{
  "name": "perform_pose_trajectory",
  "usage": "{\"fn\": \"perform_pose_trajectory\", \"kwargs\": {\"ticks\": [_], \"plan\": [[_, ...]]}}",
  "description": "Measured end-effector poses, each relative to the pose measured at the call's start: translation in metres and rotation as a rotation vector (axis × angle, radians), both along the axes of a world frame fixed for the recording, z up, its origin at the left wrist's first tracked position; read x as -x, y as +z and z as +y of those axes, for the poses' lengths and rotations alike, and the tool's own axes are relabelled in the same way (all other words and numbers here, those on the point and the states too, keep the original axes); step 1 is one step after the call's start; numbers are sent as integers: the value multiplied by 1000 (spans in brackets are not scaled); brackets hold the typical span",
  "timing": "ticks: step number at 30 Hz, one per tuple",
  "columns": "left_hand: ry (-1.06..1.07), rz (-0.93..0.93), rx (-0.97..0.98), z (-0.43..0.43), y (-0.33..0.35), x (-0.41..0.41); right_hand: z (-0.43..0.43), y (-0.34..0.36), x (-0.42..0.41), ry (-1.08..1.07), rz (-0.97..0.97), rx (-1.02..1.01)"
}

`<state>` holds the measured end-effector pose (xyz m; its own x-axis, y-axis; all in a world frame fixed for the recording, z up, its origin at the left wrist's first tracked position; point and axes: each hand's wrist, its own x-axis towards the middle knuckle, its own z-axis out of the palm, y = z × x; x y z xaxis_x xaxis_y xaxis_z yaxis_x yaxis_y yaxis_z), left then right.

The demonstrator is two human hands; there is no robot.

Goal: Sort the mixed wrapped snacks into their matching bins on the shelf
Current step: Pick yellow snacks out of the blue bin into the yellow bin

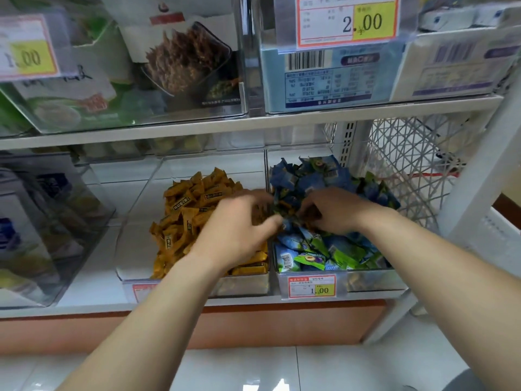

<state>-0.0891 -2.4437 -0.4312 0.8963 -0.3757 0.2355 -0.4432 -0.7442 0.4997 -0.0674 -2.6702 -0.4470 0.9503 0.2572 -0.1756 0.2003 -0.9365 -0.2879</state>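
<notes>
Both hands are blurred at frame centre, grip state cannot tell. Left hand has fingers curled over the divider between two bins. Right hand has fingers curled down into the blue-green wrapped snacks; unclear if either holds a packet. Blue-green snacks fill the right clear bin, centre-right on the lower shelf. Orange wrapped snacks sit in the left clear bin just beside it, partly under the left hand. Price tag reading 1.00 is on the right bin's front. White wire basket sits at right.

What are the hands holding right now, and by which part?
Cannot be told: left hand is blurred, right hand has fingers buried among the blue-green snacks.
</notes>
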Motion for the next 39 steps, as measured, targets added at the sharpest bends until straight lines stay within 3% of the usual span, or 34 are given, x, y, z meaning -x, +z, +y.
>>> {"fn": "perform_pose_trajectory", "kwargs": {"ticks": [5, 8, 10, 13, 15, 17, 19, 22, 26, 29, 33, 36, 37, 39], "plan": [[11, -33, 5, -2, -6, -6, -4, 19, 3, -15, -144, -79], [16, -119, 33, -6, -5, -8, -2, 41, 10, -65, -313, -346], [-21, -109, 173, -12, 1, -7, 7, 48, 15, -80, -378, -611], [-48, -101, 337, -17, 8, -7, 23, 44, 18, -108, -332, -985], [51, -121, 291, -8, 8, -13, 28, 36, 16, -207, -280, -1076], [189, -98, 126, 9, 4, -18, 30, 23, 11, -263, -271, -890], [273, -113, -73, 24, -1, -22, 33, 6, 8, -184, -204, -538], [245, -92, -67, 27, -1, -21, 42, -7, 8, -115, -39, -227], [62, 53, 65, 6, -6, -6, 42, -1, 5, -139, -154, -258], [50, 73, 78, -1, -14, 1, 24, 17, 2, -209, -273, -313], [56, 123, 136, 4, -13, -3, 2, 23, 3, -318, -379, 124], [49, 138, 163, 3, -13, -2, 18, 17, 6, -176, -496, -171], [49, 131, 160, 3, -13, -2, 27, 15, 5, -109, -431, -261], [51, 116, 152, 1, -12, -3, 42, 6, 0, -4, -258, -251]]}}
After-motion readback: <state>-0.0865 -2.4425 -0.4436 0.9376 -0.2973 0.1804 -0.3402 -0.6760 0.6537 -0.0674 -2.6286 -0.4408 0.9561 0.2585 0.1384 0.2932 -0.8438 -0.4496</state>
